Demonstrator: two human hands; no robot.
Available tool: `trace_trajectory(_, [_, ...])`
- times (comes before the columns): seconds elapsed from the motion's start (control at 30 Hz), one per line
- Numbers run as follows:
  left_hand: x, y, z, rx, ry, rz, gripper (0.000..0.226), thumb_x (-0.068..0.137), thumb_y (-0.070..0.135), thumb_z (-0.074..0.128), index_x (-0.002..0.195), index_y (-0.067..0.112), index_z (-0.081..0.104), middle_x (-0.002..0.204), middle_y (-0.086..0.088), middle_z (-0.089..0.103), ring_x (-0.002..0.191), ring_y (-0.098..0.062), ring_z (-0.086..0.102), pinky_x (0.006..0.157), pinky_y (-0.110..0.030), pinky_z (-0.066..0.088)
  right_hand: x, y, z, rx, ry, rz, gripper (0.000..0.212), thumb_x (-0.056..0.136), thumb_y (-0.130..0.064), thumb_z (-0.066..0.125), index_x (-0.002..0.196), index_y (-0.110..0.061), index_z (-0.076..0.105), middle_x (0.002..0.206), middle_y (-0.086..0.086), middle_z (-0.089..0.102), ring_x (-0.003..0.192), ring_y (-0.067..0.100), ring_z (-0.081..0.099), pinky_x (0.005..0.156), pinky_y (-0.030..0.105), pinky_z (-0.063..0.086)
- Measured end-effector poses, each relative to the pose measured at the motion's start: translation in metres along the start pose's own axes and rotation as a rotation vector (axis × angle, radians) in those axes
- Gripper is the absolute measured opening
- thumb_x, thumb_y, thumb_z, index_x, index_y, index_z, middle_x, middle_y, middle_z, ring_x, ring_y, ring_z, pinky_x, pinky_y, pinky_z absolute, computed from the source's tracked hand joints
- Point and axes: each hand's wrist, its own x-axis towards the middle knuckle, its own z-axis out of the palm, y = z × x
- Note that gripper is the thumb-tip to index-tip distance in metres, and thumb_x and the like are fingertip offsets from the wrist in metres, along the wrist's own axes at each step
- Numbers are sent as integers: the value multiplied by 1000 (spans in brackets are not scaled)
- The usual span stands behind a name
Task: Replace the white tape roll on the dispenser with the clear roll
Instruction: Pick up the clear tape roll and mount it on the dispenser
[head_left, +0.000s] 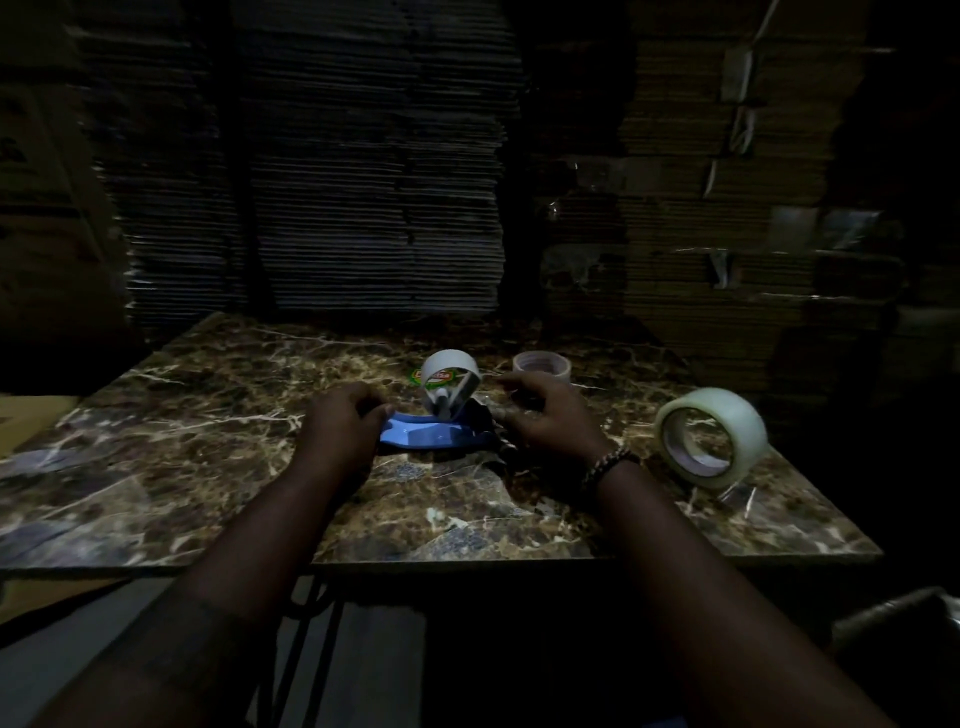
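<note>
On the brown marble-patterned table (208, 467) lies a blue plastic tape dispenser (431, 434), with the white tape roll (450, 375) standing on it. The left hand (340, 415) has curled fingers touching the dispenser's left end; if they really grip it, I cannot tell. The right hand (545, 415) hovers half-open just beside the dispenser's right end. The big clear tape roll (711, 436) stands apart at the right.
</note>
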Motion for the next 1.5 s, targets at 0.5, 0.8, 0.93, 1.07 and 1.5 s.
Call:
trace_trajectory(0.5, [-11,7,-4,-8,42,96,15,102,22,69,115,16,72,113,-6,73,102,-19,64,82,-32,45,-73,-7,-65,19,195,-98,43,84,-21,81,115,-46,66,112,-23,67,105,-2,66,91,26,57])
trace_trajectory(0.8, [-18,30,-3,24,343,619,34,94,14,67,124,-2,68,123,-21,71,117,-38,65,102,-45,50,-115,2,-124,118,422,-71,37,87,-12,77,121,-25,71,117,-8,71,109,6,69,90,30,57])
trace_trajectory(0.93, [-43,81,32,-106,166,762,43,93,25,69,130,3,66,131,-16,67,125,-28,61,107,-39,49,-113,8,-134,-13,472,-67,36,86,-14,78,121,-19,71,116,-8,70,111,2,64,92,24,52])
trace_trajectory(1.07, [-68,134,83,-152,-155,844,60,93,41,72,144,12,58,144,-10,60,135,-25,55,113,-42,47,-107,16,-135,-137,466,-80,39,83,-13,81,120,-18,70,117,-9,67,112,5,61,95,20,47])
trace_trajectory(1.5, [-87,208,170,-88,-573,734,90,80,56,53,163,27,38,168,-17,33,158,-33,31,126,-42,31,-115,63,-155,-252,430,-33,45,84,-6,76,129,-12,68,133,1,64,127,14,57,106,35,48])
